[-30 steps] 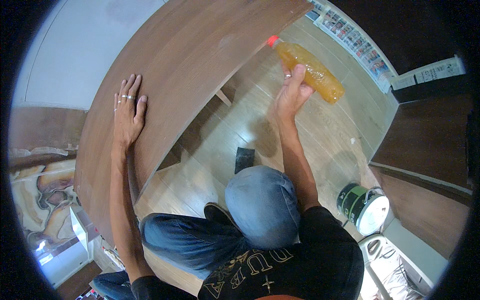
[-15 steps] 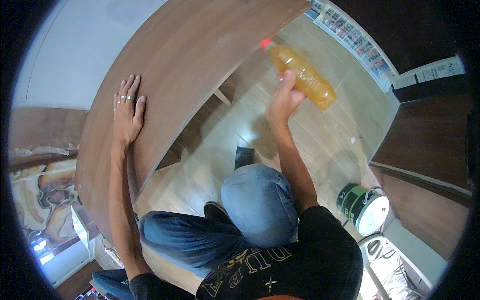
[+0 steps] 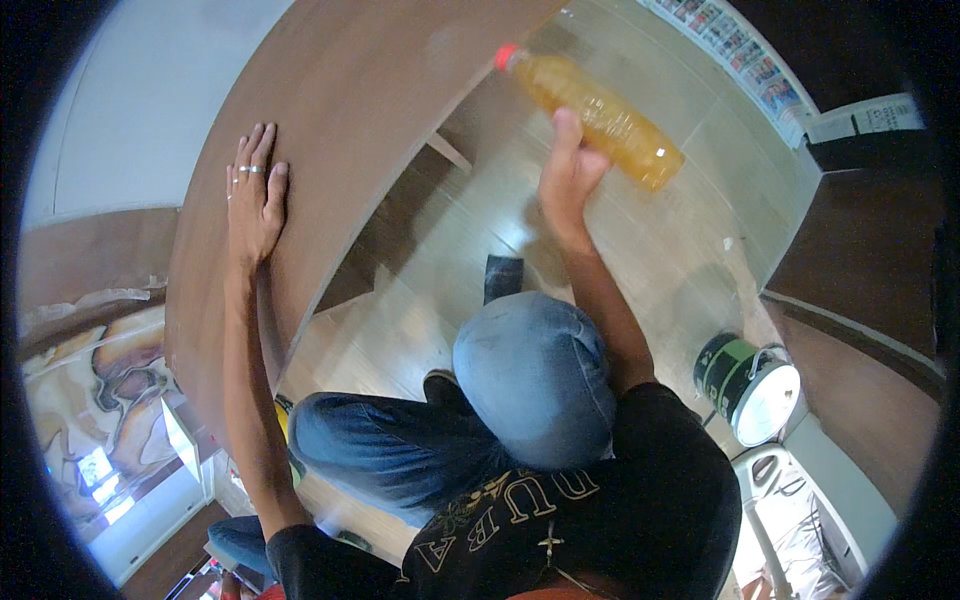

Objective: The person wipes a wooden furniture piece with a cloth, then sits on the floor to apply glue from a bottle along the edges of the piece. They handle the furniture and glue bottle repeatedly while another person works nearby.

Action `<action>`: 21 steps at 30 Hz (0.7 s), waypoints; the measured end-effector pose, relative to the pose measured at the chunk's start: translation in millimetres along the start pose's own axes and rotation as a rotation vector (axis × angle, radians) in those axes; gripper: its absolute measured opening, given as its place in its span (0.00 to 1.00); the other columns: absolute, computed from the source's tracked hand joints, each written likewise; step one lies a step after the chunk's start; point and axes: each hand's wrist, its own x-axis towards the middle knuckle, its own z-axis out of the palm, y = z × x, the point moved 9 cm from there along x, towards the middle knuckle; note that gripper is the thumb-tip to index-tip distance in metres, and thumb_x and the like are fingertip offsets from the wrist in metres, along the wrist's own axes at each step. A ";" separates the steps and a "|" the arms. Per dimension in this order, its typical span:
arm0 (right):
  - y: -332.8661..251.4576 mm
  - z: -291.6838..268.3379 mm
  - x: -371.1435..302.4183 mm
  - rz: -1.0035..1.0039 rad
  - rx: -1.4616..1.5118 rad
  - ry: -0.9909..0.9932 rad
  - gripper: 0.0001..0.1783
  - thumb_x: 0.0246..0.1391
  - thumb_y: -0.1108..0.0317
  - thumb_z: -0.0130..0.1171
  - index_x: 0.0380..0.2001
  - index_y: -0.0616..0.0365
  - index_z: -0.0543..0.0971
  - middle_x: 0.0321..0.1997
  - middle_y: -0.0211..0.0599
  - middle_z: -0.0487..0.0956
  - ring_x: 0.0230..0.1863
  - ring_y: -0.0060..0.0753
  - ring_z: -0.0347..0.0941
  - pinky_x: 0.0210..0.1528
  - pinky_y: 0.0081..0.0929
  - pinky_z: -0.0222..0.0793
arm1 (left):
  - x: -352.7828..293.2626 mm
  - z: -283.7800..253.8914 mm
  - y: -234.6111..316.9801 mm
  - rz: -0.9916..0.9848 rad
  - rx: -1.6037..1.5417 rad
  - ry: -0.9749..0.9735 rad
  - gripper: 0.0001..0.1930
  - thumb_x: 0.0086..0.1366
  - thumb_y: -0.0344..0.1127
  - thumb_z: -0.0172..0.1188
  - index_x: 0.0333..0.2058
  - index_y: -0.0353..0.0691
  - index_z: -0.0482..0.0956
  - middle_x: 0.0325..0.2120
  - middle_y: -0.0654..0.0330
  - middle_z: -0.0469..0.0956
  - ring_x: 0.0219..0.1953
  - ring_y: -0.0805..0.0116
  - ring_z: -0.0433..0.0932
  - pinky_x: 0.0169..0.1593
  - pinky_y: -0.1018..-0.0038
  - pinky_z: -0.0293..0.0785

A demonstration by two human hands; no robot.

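Observation:
A clear plastic bottle [image 3: 608,118] of yellow-amber liquid, closed with a red cap, is gripped around its middle by my right hand [image 3: 572,182]. It is held tilted above the tiled floor, with the cap end toward the wooden panel. The thumb lies along the bottle's near side; the other fingers are mostly hidden behind it. My left hand [image 3: 256,200], with rings on its fingers, rests flat on the curved brown wooden panel [image 3: 330,130], its fingers stretched out and slightly apart.
A dark green paint bucket [image 3: 745,388] with a white lid stands at the right. A small dark block [image 3: 503,277] lies on the floor beyond my knee. Newspaper [image 3: 745,55] lines the far right edge. Another person's jeans leg [image 3: 238,545] shows at the lower left.
The bottle has shifted slightly up in the picture and lies a little flatter, still in my right hand. My left hand stays on the panel. The whole view has shifted somewhat.

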 end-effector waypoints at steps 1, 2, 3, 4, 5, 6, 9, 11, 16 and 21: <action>1.6 1.1 7.0 0.007 0.034 0.015 0.18 0.66 0.68 0.58 0.55 0.63 0.70 0.53 0.39 0.77 0.52 0.32 0.76 0.56 0.35 0.74 | -2.6 0.6 -1.0 0.006 -0.006 0.008 0.28 0.77 0.52 0.40 0.70 0.50 0.61 0.72 0.54 0.58 0.75 0.52 0.49 0.75 0.49 0.40; 1.5 -0.2 16.1 0.006 0.062 0.034 0.18 0.66 0.68 0.58 0.55 0.63 0.70 0.53 0.40 0.77 0.52 0.32 0.76 0.56 0.35 0.74 | 0.1 2.0 3.6 -0.011 -0.020 -0.004 0.28 0.77 0.52 0.40 0.71 0.50 0.61 0.72 0.54 0.58 0.75 0.51 0.49 0.75 0.49 0.40; -0.7 -0.1 33.1 -0.041 0.084 0.045 0.19 0.66 0.68 0.59 0.55 0.63 0.70 0.52 0.40 0.77 0.52 0.32 0.76 0.56 0.34 0.74 | 0.1 1.8 3.8 -0.007 -0.007 -0.015 0.28 0.77 0.52 0.40 0.71 0.50 0.61 0.72 0.55 0.57 0.75 0.51 0.49 0.75 0.48 0.40; -1.4 -1.4 36.8 -0.057 0.096 0.049 0.19 0.66 0.68 0.59 0.55 0.63 0.70 0.52 0.40 0.77 0.52 0.32 0.76 0.56 0.33 0.74 | -0.6 3.0 2.3 -0.002 0.006 -0.025 0.28 0.77 0.52 0.40 0.71 0.50 0.61 0.72 0.55 0.57 0.75 0.51 0.49 0.75 0.48 0.40; -3.3 1.7 40.3 -0.066 0.117 0.051 0.19 0.65 0.67 0.59 0.55 0.63 0.70 0.52 0.40 0.77 0.52 0.31 0.76 0.55 0.32 0.74 | 0.8 -2.6 -0.4 -0.002 0.030 -0.027 0.28 0.77 0.52 0.40 0.71 0.50 0.61 0.72 0.55 0.57 0.75 0.50 0.49 0.75 0.48 0.40; -2.4 -0.1 33.8 -0.056 0.117 0.047 0.18 0.65 0.67 0.59 0.54 0.63 0.71 0.52 0.39 0.77 0.51 0.31 0.76 0.55 0.32 0.74 | 2.2 -1.9 -1.6 -0.004 0.025 -0.020 0.28 0.77 0.52 0.40 0.71 0.50 0.61 0.72 0.55 0.57 0.75 0.51 0.49 0.75 0.49 0.40; -1.1 -2.7 2.1 -0.135 -0.028 0.034 0.17 0.65 0.66 0.60 0.53 0.62 0.72 0.51 0.38 0.77 0.50 0.29 0.76 0.53 0.29 0.74 | 0.5 -0.7 0.2 -0.005 0.006 -0.009 0.28 0.77 0.52 0.40 0.71 0.50 0.61 0.72 0.56 0.57 0.75 0.51 0.49 0.75 0.49 0.40; 3.8 -2.7 -0.3 -0.077 -0.081 0.035 0.16 0.65 0.66 0.59 0.52 0.62 0.73 0.51 0.37 0.77 0.49 0.29 0.76 0.53 0.28 0.73 | -0.7 -1.8 0.6 -0.009 0.001 -0.011 0.28 0.77 0.51 0.41 0.71 0.50 0.61 0.72 0.56 0.57 0.76 0.52 0.49 0.75 0.49 0.40; 3.4 -3.5 41.0 -0.084 0.159 0.026 0.16 0.66 0.66 0.58 0.52 0.64 0.74 0.51 0.37 0.78 0.50 0.29 0.76 0.55 0.30 0.73 | 1.8 -1.1 5.6 -0.006 0.008 -0.022 0.28 0.77 0.50 0.41 0.71 0.50 0.61 0.72 0.56 0.57 0.75 0.52 0.49 0.75 0.49 0.40; 13.3 -7.3 3.6 0.055 0.038 0.034 0.16 0.67 0.67 0.57 0.52 0.64 0.72 0.51 0.38 0.77 0.51 0.31 0.76 0.57 0.36 0.75 | -1.6 -3.4 6.0 -0.018 0.016 -0.026 0.27 0.77 0.49 0.41 0.71 0.49 0.61 0.72 0.55 0.56 0.75 0.51 0.49 0.75 0.49 0.41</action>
